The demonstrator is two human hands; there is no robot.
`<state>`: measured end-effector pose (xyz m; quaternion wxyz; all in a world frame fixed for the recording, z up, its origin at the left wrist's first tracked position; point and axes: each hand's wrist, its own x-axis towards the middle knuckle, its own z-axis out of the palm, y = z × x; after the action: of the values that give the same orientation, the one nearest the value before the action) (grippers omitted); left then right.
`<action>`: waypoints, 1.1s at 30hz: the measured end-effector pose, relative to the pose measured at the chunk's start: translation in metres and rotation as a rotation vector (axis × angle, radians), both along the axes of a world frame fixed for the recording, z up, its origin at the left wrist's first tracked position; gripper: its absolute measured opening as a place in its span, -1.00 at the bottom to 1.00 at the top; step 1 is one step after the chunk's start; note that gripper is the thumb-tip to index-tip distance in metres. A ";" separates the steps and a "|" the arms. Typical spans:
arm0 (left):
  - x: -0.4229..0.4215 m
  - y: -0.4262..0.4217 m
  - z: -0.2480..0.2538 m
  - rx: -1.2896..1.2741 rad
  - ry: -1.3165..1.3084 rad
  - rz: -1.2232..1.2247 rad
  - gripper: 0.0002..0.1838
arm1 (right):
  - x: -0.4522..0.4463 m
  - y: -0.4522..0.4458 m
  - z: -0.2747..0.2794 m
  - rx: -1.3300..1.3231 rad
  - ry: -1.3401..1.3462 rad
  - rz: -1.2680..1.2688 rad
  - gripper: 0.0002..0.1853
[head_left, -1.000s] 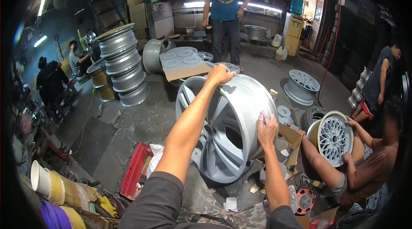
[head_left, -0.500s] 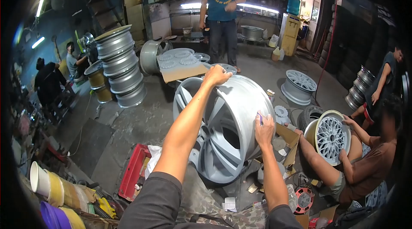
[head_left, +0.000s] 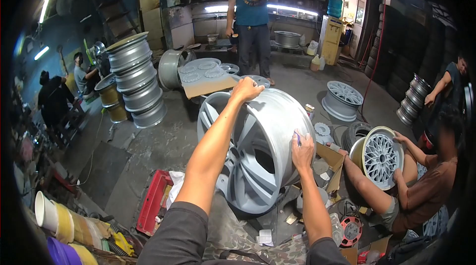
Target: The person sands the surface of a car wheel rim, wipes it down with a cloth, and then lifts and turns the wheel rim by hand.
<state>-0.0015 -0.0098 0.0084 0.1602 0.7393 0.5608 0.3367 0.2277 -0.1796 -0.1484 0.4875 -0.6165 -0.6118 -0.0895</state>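
Note:
A large grey alloy wheel stands on edge in front of me, its spoked face turned to the left. My left hand is closed over the top lip of the wheel, fingers curled around the edge. Against the right side of the barrel, my right hand pinches a small purple piece whose kind I cannot make out. The fingers of that hand are bent and close to the metal surface.
Left stands a stack of silver rims. Behind the wheel, cardboard carries grey round parts. A red toolbox lies near my left arm. On the right, a seated person holds a mesh wheel; another rim lies beyond.
The view has shifted slightly, and the scene sits a little further left. Both my hands stay at the same spots on the wheel. The person at far right leans lower.

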 end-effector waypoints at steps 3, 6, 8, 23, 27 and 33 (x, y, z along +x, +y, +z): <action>-0.002 0.001 0.002 -0.056 -0.016 -0.040 -0.56 | 0.001 0.001 0.000 -0.001 -0.001 -0.004 -0.65; -0.001 0.006 -0.002 -0.028 0.009 -0.017 -0.56 | 0.000 -0.001 -0.003 0.006 -0.003 0.008 -0.65; 0.000 0.008 -0.002 -0.043 -0.003 -0.015 -0.54 | -0.001 0.000 0.000 -0.001 -0.001 -0.014 -0.66; -0.002 0.006 0.000 -0.057 0.015 -0.033 -0.52 | -0.016 -0.015 0.006 0.108 -0.022 0.027 -0.69; -0.002 0.002 0.000 -0.049 0.012 -0.038 -0.51 | -0.001 0.001 0.004 0.067 -0.064 -0.033 -0.70; -0.005 0.014 -0.004 -0.024 -0.003 -0.069 -0.50 | -0.002 0.010 -0.003 0.067 -0.012 -0.059 -0.69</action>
<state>-0.0060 0.0041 0.0041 0.1814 0.7555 0.5388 0.3255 0.2260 -0.1697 -0.1511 0.5015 -0.6169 -0.5929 -0.1279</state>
